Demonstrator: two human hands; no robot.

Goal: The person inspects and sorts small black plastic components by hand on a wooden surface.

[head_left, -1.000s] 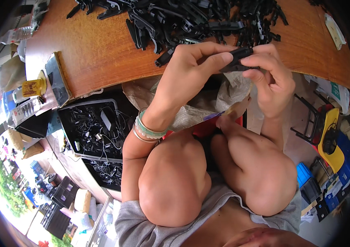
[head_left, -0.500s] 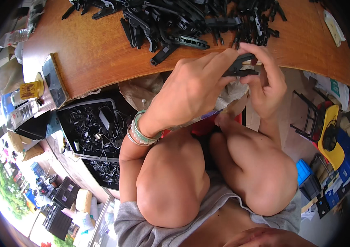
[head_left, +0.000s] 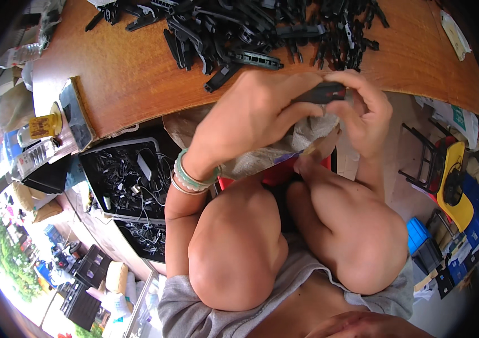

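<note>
Just off the table's front edge, a black plastic part is held level between both hands. My left hand, with bracelets at the wrist, grips its left end between thumb and fingers. From the other side my right hand curls thumb and forefinger around the right end. Fingers cover parts of the piece, so its exact kind cannot be made out. Beyond the hands, a heap of similar black plastic parts lies on the wooden table.
Below the hands sits a pale sack by my knees. To the left stand black trays with small black parts and cables. A yellow chair is at the right. A yellow container stands left of the table.
The black part has turned between my hands, so its open, jaw-like end no longer shows. My left hand has shifted slightly left, and the right fingers have lowered a little.
</note>
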